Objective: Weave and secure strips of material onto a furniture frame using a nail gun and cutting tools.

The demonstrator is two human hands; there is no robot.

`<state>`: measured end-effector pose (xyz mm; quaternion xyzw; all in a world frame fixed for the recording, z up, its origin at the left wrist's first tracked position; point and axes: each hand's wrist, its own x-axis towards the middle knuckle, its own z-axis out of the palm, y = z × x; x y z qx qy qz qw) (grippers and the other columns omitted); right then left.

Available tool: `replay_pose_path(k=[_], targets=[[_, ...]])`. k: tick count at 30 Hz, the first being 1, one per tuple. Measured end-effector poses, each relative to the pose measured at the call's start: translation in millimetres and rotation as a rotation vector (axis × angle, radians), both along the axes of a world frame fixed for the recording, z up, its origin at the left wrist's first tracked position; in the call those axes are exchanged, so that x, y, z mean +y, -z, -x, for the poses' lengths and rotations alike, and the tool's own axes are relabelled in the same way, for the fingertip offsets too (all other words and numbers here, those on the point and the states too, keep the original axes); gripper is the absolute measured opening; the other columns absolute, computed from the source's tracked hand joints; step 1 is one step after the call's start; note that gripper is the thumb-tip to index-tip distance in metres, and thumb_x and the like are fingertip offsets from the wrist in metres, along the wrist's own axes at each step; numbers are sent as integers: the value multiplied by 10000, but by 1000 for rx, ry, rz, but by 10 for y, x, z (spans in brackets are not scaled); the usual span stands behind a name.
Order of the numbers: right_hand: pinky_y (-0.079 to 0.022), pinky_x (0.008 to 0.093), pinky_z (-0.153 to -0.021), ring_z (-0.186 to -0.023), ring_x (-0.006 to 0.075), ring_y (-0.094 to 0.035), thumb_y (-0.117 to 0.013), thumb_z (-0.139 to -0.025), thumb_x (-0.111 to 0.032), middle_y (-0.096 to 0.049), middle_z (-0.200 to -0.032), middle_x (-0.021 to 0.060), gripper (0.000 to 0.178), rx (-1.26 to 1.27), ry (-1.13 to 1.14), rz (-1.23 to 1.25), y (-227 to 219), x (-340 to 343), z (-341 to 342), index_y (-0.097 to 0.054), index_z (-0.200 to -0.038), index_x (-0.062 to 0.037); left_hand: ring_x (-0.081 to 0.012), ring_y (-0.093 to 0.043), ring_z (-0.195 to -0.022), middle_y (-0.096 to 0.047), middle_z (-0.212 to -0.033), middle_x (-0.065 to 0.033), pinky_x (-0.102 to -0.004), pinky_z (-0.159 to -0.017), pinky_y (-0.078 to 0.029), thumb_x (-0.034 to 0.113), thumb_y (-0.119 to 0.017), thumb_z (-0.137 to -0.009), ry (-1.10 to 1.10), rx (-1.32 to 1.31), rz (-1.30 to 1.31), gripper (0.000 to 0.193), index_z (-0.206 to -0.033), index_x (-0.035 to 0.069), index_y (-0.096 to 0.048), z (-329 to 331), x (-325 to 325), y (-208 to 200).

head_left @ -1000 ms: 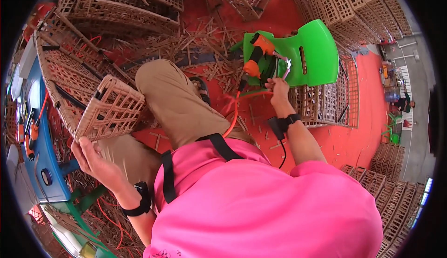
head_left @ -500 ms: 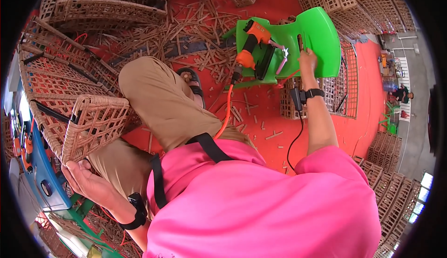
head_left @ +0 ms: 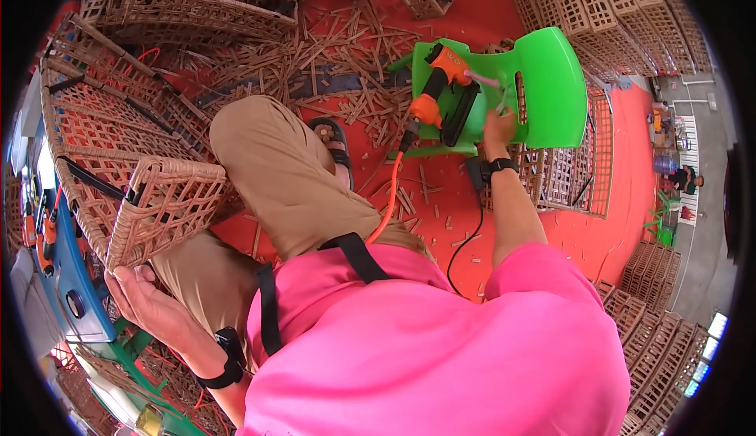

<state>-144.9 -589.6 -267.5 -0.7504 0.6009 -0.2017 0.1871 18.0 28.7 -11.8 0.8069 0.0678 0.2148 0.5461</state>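
Fingers of the left hand (head_left: pixel 160 307): loosely open, palm turned up, tips at the lower corner of a woven panel; whether they bear its weight, I cannot tell.
Fingers of the right hand (head_left: pixel 498 130): curled beside a pink-handled tool (head_left: pixel 486 81); whether they pinch it is too small to tell.
Woven panel (head_left: pixel 169 204): just beyond the left fingertips, tilted, one edge close to the knee.
Larger woven frame (head_left: pixel 106 125): farther out past the left fingers, behind the panel and apparently joined to it.
Nail gun (head_left: pixel 435 89): orange and black, lying on the green chair (head_left: pixel 555 89), left of the right fingers, out of both hands.
Done: lattice spans the panel and its rim looks wrapped, so the weaving there seems largely finished.
Left: probably midway, judging by the right fingers being among the tools, well apart from the panel; how much remains, I cannot tell.
Cut strips (head_left: pixel 354 66): scattered on the red floor, well beyond the left fingers.
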Motion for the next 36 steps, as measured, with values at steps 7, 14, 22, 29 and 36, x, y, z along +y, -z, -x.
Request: replay_pose_path(k=[7,14,22,29,36], targets=[[-506,479,-815,-920,401,-656,-721,-774,-198,-658,-1016,255,467,-105,-27,222,-88,-230,-243,-554,-1118,70,-159,-424,-797,-496,-915,-72,-303,-732,-395,270,-522,-1016,23,19,109,300,-1008,-26,-569,21,14,-5],[-502,488,-849,-999,425,-614,-772,-762,-295,-635,-1050,266,550,51,-67,42,175,-196,-115,-574,-1119,73,-157,-416,-798,-483,-900,-67,-299,-730,-390,268,-528,-1016,-3,23,146,299,-1004,-28,-566,19,2,19],[-491,476,-894,-1008,403,-616,-707,-814,-445,-652,-1037,265,620,-25,-173,197,-411,370,-329,-597,-1164,55,-150,-411,-732,-490,-933,-74,-301,-649,-390,211,-503,-1032,10,-10,57,314,-911,-76,-541,-16,-51,5],[-499,508,-890,-1009,457,-642,-669,-807,-535,-668,-1034,310,644,76,-457,-4,-112,771,-1184,-653,-1007,78,-129,-493,-792,-534,-903,-40,-289,-687,-436,142,-480,-1001,79,43,-184,186,-986,-12,-584,70,18,-154],[-462,388,-542,-591,243,-586,-686,-757,-76,-610,-744,87,203,-326,-192,-265,111,1028,-1345,-567,-891,17,-59,-422,-795,-494,-982,5,-204,-692,-354,126,-719,-861,127,-59,299,222,-1014,-16,-644,53,-62,-86]])
